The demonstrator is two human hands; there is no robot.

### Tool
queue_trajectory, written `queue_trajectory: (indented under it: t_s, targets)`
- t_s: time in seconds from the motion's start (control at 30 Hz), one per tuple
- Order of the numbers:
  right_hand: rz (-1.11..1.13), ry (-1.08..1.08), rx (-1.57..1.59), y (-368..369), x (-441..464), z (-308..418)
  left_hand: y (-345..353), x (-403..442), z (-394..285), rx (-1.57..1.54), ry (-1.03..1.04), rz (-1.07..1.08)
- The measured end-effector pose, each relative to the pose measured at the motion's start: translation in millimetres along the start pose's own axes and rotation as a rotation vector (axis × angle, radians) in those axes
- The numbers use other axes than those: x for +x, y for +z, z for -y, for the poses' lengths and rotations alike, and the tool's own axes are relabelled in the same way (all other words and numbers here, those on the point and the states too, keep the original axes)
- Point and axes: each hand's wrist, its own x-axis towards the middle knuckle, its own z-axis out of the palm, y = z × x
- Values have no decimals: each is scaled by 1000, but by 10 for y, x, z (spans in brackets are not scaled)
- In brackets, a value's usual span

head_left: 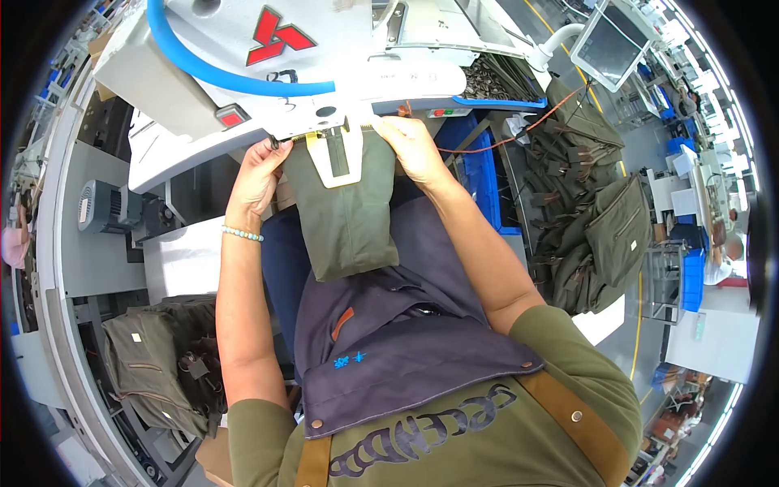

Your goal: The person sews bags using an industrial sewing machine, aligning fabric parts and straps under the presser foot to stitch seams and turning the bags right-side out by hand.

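A dark green fabric pouch [345,215] hangs from the white sewing machine [357,49], its top edge at the machine's cream clamp frame [334,172]. My left hand [261,174], with a beaded bracelet at the wrist, pinches the pouch's upper left corner by a small dark piece. On the other side my right hand [410,146] grips the upper right corner, thumb and fingers along the zipper edge. The pouch's lower end rests over my dark apron [406,357]. The clamp frame partly covers the top of the fabric.
Green bags lie piled at the right [604,235] and lower left [166,365]. A blue hose [211,77] curves over the machine. Blue bins [480,174] stand below its right side. An orange cord [519,136] crosses to a screen [613,45]. A co-worker [722,260] sits far right.
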Motion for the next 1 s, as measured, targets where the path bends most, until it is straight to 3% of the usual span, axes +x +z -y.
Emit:
queue_trajectory:
  t_s: [0.13, 0.2, 0.27, 0.33, 0.4, 0.47, 0.53, 0.6, 0.63, 0.73, 0.77, 0.8, 0.83, 0.87, 0.9, 0.93, 0.97, 1.0]
  targets:
    - [38, 5, -50, -31, 22, 64, -58, -25, 99, 19, 14, -77]
    - [-383, -437, -473, 105, -44, 337, -63, -97, 203, 37, 46, -146]
    - [-361, -437, -573, 101, -118, 550, -76, -194, 330, 68, 114, -294]
    - [-125, -603, -744, 148, -186, 712, -159, -250, 619, 25, 51, -375]
    - [-108, -630, -772, 271, -215, 773, -200, -281, 888, -79, -12, -403]
    - [-5, -681, -927, 354, -207, 784, -127, -304, 954, -141, -58, -377]
    - [-30, -685, -905, 412, -193, 715, 231, -443, 776, -134, -184, -302]
    - [-96, -719, -973, 438, -195, 692, 218, -457, 1063, -74, -157, -272]
    - [-92, -723, -973, 427, -196, 643, 204, -460, 1225, -269, -222, -187]
    - [-466, -617, -502, 211, -110, 278, 373, -579, 1370, -565, -369, -98]
    - [-502, -418, -339, 48, -64, -18, 475, -650, 1325, -564, -376, -116]
    - [-498, -230, -440, -194, -9, -476, 559, -713, 1261, -542, -370, -134]
    - [-335, -85, -360, -369, 2, -953, 630, -779, 1193, -516, -364, -155]
    - [-250, 309, -198, -287, -191, -890, 693, -844, 1136, -489, -358, -173]
    - [-122, 226, -337, -298, -285, -1273, 731, -902, 1077, -467, -354, -189]
    - [84, 497, -218, -250, -434, -1163, 775, -965, 1036, -447, -352, -198]
    - [109, 601, -137, -176, -530, -1208, 795, -1026, 993, -426, -347, -209]
    - [129, 549, -76, -100, -599, -1326, 801, -1087, 964, -414, -343, -216]
